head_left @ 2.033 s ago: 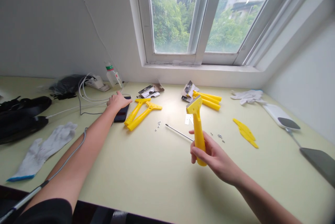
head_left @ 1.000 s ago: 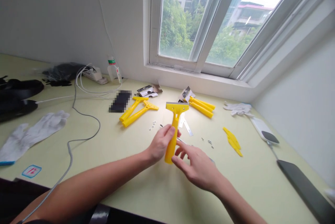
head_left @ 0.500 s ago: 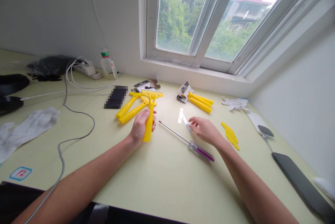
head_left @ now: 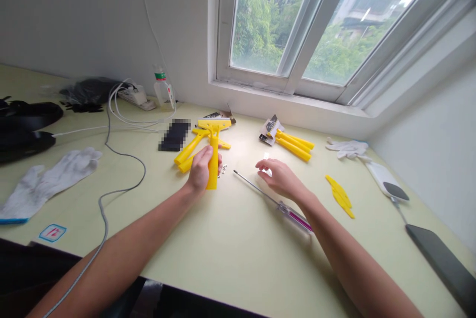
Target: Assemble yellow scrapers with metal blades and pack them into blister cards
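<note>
My left hand [head_left: 200, 168] is wrapped round the handle of a yellow scraper [head_left: 213, 159], held upright with its wide head at the top. Several small metal nuts or screws [head_left: 224, 168] lie on the table just right of that hand. Above the table's middle is my right hand [head_left: 278, 176], fingers curved and apart, with nothing visible in them. It mostly hides the flat metal blades [head_left: 267, 156] behind it. A screwdriver [head_left: 256, 189] with a clear and purple handle lies below the right hand, its handle end partly under the forearm.
More yellow scrapers [head_left: 189, 152] lie behind my left hand. Yellow handles with card packaging [head_left: 295, 145] are at the back. Yellow blade covers [head_left: 340, 196] and a white glove [head_left: 347, 148] lie right. A grey cable [head_left: 106, 209] crosses the left forearm; a bottle [head_left: 163, 92] stands behind.
The view has shifted, so the table items appear further right. My right hand has moved left relative to the blades and screwdriver, covering more of the blades. The left hand still holds the scraper.
</note>
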Available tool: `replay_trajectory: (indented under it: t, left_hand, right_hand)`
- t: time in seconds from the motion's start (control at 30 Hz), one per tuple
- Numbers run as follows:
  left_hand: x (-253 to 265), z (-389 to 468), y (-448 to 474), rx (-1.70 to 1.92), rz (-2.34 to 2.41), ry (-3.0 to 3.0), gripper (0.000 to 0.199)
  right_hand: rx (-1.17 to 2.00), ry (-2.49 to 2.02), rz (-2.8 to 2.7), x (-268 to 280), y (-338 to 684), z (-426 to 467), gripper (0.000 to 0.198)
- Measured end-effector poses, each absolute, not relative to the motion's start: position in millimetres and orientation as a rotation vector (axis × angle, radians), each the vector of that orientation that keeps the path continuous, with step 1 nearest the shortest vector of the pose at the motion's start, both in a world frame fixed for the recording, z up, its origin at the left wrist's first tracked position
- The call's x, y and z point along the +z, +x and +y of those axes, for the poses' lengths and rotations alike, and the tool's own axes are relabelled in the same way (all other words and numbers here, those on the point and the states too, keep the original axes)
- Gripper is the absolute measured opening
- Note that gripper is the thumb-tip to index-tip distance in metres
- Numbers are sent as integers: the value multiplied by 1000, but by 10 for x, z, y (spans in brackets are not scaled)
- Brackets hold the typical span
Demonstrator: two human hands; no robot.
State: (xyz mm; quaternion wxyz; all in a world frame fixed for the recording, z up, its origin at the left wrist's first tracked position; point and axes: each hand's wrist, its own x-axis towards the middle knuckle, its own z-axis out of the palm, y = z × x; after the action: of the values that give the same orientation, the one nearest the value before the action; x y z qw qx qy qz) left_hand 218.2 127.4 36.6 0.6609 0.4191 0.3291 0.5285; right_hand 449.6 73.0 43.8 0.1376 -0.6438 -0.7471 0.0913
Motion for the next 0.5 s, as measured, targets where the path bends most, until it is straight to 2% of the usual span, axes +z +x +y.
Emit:
replay_trajectory:
  t: [0.27,0.5]
  left_hand:
    - [368,1364,2146,1247,740,942,30]
    - [381,1349,2129,1225,671,926,27]
  right_hand:
    - [223,-1503,-2528,435,3697,1140,17]
    - [130,-1503,-2610,259,3546,1233,13]
